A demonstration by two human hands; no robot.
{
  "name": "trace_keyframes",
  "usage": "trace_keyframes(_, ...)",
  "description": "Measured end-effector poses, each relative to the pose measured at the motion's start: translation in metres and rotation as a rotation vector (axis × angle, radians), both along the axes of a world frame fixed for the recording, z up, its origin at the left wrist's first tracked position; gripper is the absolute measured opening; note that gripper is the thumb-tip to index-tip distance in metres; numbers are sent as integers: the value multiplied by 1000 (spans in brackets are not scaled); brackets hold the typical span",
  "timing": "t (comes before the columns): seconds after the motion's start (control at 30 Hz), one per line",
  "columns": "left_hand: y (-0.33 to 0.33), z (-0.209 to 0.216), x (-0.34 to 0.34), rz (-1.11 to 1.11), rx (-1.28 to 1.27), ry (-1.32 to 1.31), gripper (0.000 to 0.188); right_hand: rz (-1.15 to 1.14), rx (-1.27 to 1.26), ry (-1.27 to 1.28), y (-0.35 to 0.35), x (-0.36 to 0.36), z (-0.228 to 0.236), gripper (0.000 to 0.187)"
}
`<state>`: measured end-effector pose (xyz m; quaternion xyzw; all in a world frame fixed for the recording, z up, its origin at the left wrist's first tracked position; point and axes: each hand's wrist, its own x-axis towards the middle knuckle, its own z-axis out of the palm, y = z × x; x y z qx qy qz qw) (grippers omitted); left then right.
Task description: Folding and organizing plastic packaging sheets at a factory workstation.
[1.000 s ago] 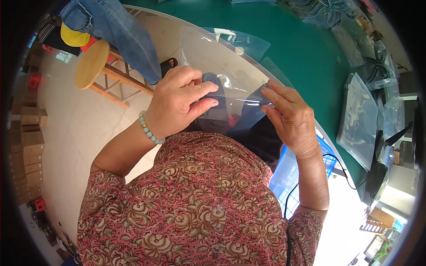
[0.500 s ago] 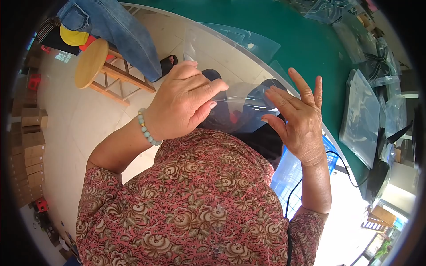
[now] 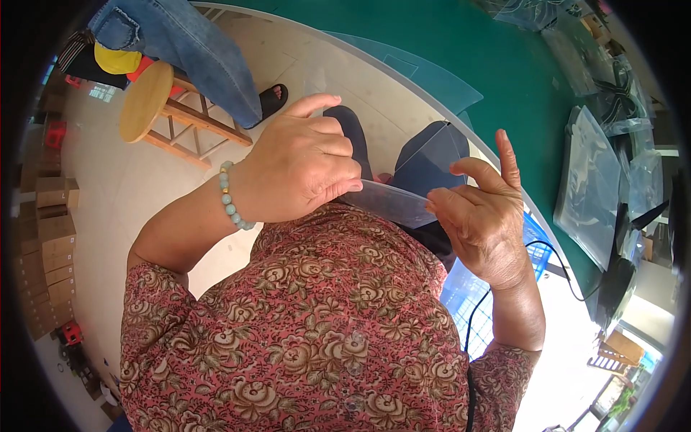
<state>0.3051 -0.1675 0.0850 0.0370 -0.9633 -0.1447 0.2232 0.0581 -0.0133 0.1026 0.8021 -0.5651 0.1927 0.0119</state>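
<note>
My left hand [image 3: 299,169], wearing a bead bracelet [image 3: 229,196], pinches the left end of a clear plastic sheet [image 3: 394,203] between thumb and curled fingers. Its index finger points outward. At the sheet's other end, the thumb and fingers of my right hand [image 3: 481,216] close on the edge, with one finger raised. A folded or bent strip of the sheet spans the gap in front of my lap. The rest of its outline is too transparent to follow. Beyond the hands, another clear plastic piece [image 3: 425,68] lies across the table's edge.
A green-topped table [image 3: 504,93] curves along the far right, with a stack of clear plastic sheets [image 3: 586,187] on it. A blue basket [image 3: 534,248] and a black cable [image 3: 561,270] are beside my right arm. Far left are a wooden stool [image 3: 147,101], a person's jeans-clad leg [image 3: 194,57] and cardboard boxes [image 3: 56,245].
Both hands have turned and lowered slightly, bringing the sheet's held edge nearer my body. My right fingers have curled in closer on the sheet. The clear piece over the table edge has shifted right.
</note>
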Motion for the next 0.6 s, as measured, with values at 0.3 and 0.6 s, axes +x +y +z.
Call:
trace_keyframes(0.3,49,-11,-44,22,101,-56,37,155,185,-288,1,-2,37,29)
trace_keyframes(0.6,-33,8,-32,-338,63,8,22,175,-137,85,-20,-18,62,27)
